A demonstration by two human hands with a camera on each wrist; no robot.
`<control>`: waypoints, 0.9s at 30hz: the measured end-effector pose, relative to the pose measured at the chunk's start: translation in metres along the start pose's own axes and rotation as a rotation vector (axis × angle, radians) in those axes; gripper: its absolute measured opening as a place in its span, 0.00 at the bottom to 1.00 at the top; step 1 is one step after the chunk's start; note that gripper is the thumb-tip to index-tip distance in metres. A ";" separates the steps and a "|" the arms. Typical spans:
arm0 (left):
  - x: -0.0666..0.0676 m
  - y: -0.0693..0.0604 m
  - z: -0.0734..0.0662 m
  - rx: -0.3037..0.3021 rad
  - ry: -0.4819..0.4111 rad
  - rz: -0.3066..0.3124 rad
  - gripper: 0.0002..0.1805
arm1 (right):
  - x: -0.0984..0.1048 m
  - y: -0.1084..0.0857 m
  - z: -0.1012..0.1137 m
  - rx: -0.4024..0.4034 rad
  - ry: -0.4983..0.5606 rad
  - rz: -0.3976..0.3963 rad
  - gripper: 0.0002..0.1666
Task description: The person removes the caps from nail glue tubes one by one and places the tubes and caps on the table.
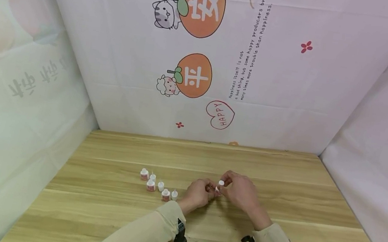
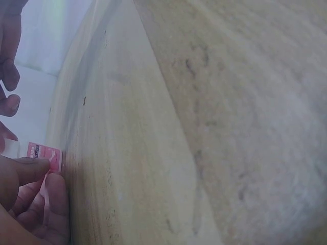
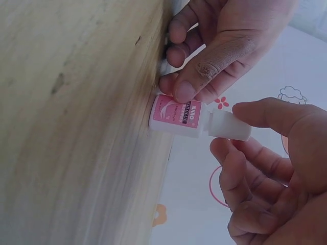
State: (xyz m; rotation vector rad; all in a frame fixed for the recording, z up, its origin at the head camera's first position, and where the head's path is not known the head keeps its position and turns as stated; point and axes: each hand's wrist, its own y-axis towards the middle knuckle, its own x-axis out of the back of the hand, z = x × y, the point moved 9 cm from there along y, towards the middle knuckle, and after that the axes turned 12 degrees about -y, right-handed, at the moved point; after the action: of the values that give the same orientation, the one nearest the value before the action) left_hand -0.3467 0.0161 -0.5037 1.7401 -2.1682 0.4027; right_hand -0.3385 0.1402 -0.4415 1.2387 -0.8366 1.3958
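A small white bottle of nail glue [image 3: 176, 120] with a pink label stands on the wooden table, bottom down. My left hand [image 1: 199, 193] grips its body between thumb and fingers. My right hand [image 1: 243, 192] pinches the white cap [image 3: 231, 125] at the top; a bit of neck shows between cap and bottle, and I cannot tell whether the cap is loose. In the left wrist view, the left thumb lies against the pink label [image 2: 48, 153], and the right fingers hang above.
Left of my hands stand three more such bottles [image 1: 151, 185] without caps, with white brush caps [image 1: 160, 187] upright beside them. The wooden tabletop [image 1: 108, 213] meets a printed white cloth wall [image 1: 273, 120] at the back. Cloth also hangs at both sides.
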 end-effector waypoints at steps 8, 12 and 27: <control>0.000 0.000 -0.001 -0.001 0.003 -0.005 0.04 | 0.001 0.001 0.001 0.018 -0.010 -0.018 0.10; 0.000 0.001 0.000 0.003 -0.001 -0.003 0.04 | 0.001 0.001 0.002 0.026 -0.012 -0.017 0.10; 0.000 0.000 0.001 -0.006 -0.016 0.009 0.05 | -0.002 0.002 0.003 0.035 -0.024 -0.021 0.10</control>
State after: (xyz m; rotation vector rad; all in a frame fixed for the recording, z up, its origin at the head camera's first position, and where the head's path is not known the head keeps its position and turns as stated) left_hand -0.3472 0.0156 -0.5048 1.7370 -2.1862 0.3858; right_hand -0.3396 0.1367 -0.4423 1.2892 -0.8165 1.3868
